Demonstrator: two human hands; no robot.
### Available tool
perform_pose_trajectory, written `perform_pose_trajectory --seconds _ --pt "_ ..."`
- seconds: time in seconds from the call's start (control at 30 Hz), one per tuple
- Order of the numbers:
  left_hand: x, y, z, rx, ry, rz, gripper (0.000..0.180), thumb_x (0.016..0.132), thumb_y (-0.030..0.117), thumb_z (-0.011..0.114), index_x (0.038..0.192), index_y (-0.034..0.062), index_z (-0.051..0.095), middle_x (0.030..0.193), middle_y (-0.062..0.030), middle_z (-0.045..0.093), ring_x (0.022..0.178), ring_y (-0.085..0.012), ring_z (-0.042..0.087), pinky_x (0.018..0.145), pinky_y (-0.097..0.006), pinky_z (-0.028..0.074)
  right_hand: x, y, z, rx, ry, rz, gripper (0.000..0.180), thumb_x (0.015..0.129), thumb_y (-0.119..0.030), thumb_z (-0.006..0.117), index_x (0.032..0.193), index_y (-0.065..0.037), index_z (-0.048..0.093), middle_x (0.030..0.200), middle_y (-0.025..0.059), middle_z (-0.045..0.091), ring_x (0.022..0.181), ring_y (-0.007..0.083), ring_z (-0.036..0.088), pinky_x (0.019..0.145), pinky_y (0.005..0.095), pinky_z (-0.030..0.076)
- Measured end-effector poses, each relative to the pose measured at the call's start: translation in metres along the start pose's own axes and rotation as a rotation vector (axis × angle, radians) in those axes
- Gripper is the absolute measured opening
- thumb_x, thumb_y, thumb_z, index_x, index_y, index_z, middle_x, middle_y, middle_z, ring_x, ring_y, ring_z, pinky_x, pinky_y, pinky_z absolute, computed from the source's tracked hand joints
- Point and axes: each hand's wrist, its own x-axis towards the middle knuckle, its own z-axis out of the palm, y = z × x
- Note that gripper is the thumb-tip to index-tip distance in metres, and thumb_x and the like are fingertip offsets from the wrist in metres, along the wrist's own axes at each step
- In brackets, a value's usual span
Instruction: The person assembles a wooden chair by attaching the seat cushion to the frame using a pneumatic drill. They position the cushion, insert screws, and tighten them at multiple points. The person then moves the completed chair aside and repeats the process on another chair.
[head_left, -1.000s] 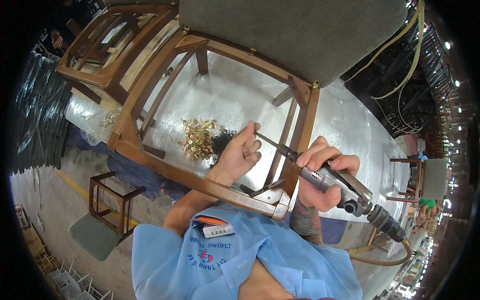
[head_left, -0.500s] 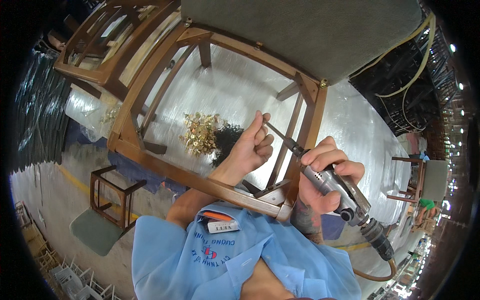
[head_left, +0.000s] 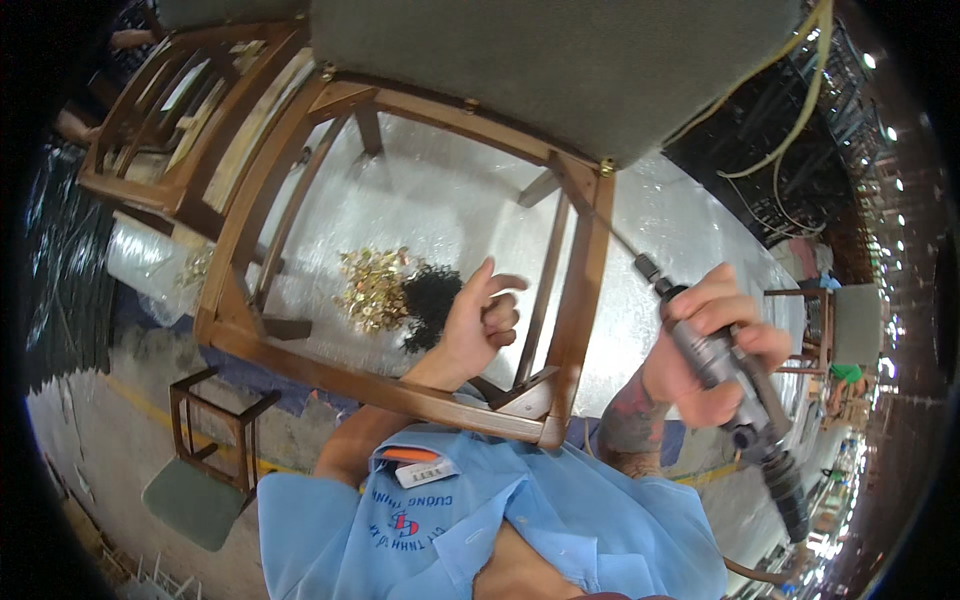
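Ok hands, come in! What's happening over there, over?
Left hand half-curled by black pile, contents unclear. Right hand gripping power driver. Chair frame behind bit tip, contact unclear.

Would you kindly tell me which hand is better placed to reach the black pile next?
The left hand, I'd judge: it is close beside the black pile and holds no tool, whereas the right hand is farther off, wrapped around the power driver.

The power driver (head_left: 762,415) in the right hand (head_left: 715,340) was silver-grey and black, the chair frame (head_left: 585,300) left of that grip brown, the small pieces (head_left: 375,288) beside the left hand (head_left: 480,325) gold and black, and the shirt (head_left: 610,530) below light blue with a red-and-blue emblem (head_left: 405,523).
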Motion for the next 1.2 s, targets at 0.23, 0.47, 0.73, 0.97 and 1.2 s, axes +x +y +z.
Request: perform_pose_trajectory --seconds 0.23,0.47,0.73,0.97,1.2 --pt "0.02 -0.019 -0.072 -0.068 0.449 0.024 0.018 0.091 0.024 0.051 0.091 0.0073 0.056 0.066 0.0004 0.044 0.056 -0.0128 0.04 0.055 -0.03 0.037 0.041 0.033 -0.026 -0.13 0.003 0.081 0.039 0.084 -0.035 0.062 0.099 -0.004 0.045 0.074 0.0139 0.057 0.063 0.0259 0.061 0.062 0.0368 0.045" --pt "0.017 -0.013 -0.093 -0.133 0.418 0.319 0.015 0.088 0.01 0.056 0.101 0.0031 0.055 0.086 -0.0063 0.053 0.077 -0.0193 0.05 0.076 -0.037 0.047 0.035 0.059 -0.02 -0.124 -0.023 0.187 0.035 0.082 -0.028 0.066 0.095 -0.002 0.046 0.073 0.0127 0.059 0.066 0.023 0.061 0.066 0.0366 0.052" --pt "0.016 -0.011 -0.097 -0.186 0.439 0.394 0.013 0.092 -0.001 0.054 0.105 -0.0002 0.053 0.099 -0.0169 0.062 0.093 -0.0286 0.062 0.096 -0.045 0.052 0.027 0.077 -0.024 -0.127 0.003 0.258 0.033 0.083 -0.025 0.066 0.095 -0.002 0.046 0.073 0.012 0.059 0.066 0.0214 0.061 0.065 0.036 0.053" --pt "0.021 -0.013 -0.093 -0.082 0.388 0.391 0.018 0.093 0.007 0.063 0.107 0.0003 0.054 0.102 -0.0156 0.065 0.096 -0.0247 0.064 0.094 -0.041 0.054 0.036 0.075 -0.024 -0.105 -0.023 0.205 0.034 0.083 -0.026 0.067 0.094 -0.001 0.047 0.072 0.0123 0.059 0.065 0.0215 0.061 0.063 0.0367 0.053" --pt "0.02 -0.012 -0.087 -0.057 0.336 0.294 0.011 0.094 0.01 0.06 0.101 0.0018 0.058 0.1 -0.0137 0.065 0.092 -0.024 0.062 0.094 -0.041 0.051 0.034 0.079 -0.025 -0.145 -0.008 0.22 0.037 0.082 -0.029 0.068 0.094 -0.001 0.047 0.072 0.0129 0.059 0.064 0.0222 0.061 0.063 0.0365 0.053"
